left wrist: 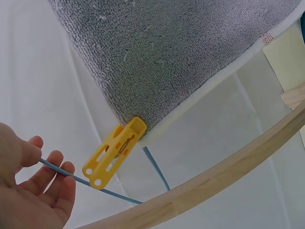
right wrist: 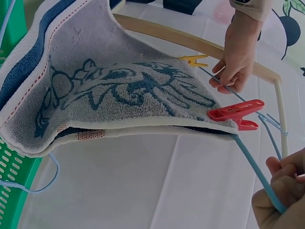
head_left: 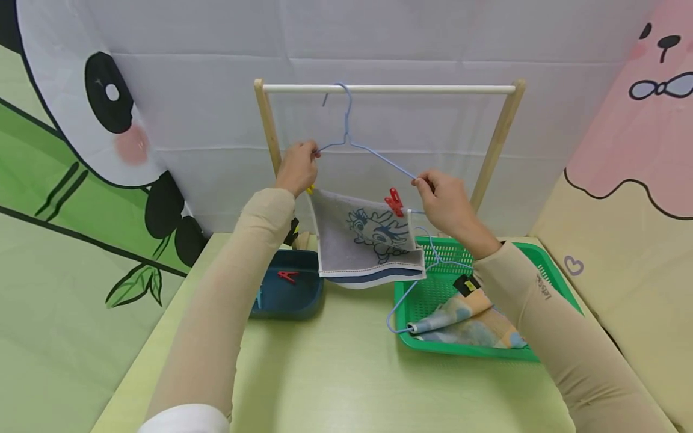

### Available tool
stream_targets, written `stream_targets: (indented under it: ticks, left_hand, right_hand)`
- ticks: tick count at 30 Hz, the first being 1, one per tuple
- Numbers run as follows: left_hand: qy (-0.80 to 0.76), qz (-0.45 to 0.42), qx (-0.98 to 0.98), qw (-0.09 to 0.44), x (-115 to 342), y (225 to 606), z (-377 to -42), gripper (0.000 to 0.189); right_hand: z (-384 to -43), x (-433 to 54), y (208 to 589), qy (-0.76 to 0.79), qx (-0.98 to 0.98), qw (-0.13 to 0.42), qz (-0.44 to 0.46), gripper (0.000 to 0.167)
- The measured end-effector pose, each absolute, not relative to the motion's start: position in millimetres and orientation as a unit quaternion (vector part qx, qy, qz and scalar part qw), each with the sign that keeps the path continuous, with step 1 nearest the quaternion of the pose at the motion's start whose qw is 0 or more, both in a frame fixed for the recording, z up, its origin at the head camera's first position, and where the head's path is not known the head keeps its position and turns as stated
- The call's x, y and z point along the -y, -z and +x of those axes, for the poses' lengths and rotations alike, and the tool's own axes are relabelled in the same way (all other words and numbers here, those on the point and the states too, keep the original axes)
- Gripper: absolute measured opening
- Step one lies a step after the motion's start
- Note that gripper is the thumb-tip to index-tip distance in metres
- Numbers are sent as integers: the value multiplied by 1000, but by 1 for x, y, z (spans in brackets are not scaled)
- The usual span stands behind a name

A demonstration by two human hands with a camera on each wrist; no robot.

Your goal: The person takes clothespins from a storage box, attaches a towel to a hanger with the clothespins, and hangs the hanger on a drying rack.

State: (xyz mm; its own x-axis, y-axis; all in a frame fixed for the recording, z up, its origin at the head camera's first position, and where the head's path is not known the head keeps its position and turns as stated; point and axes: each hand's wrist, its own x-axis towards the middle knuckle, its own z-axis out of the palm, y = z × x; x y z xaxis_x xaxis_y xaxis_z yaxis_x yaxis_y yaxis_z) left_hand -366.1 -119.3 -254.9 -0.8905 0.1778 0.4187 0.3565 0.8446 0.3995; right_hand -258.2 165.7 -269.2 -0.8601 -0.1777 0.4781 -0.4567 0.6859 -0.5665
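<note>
A blue wire hanger (head_left: 383, 157) has its hook over the white rod (head_left: 433, 89) of a wooden rack. My left hand (head_left: 298, 168) pinches the hanger's left shoulder between thumb and fingers. On the right shoulder, near the bend, my right hand (head_left: 446, 204) grips the wire. A folded grey towel (head_left: 346, 234) with a dark blue drawing and blue border hangs from the hanger, tilted. A yellow clothespin (left wrist: 114, 152) clamps its left corner beside my left hand, and a red clothespin (head_left: 394, 202) clamps the right end near my right hand.
Right of the towel stands a green basket (head_left: 557, 282) with a second blue hanger (head_left: 438, 260), a checked cloth (head_left: 460, 325) and a black clip (head_left: 467, 285). A dark blue tray (head_left: 303, 308) at the left holds a red clothespin (head_left: 288, 276). The rack's wooden posts (head_left: 498, 144) flank the hanger.
</note>
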Motion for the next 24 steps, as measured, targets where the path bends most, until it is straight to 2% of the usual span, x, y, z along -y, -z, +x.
stream_targets:
  ticks: [24]
  left_hand:
    - [246,-135,940,196,115,250,-366,27]
  right_hand:
    - [-255,-141,275,-375,889,185,184,27]
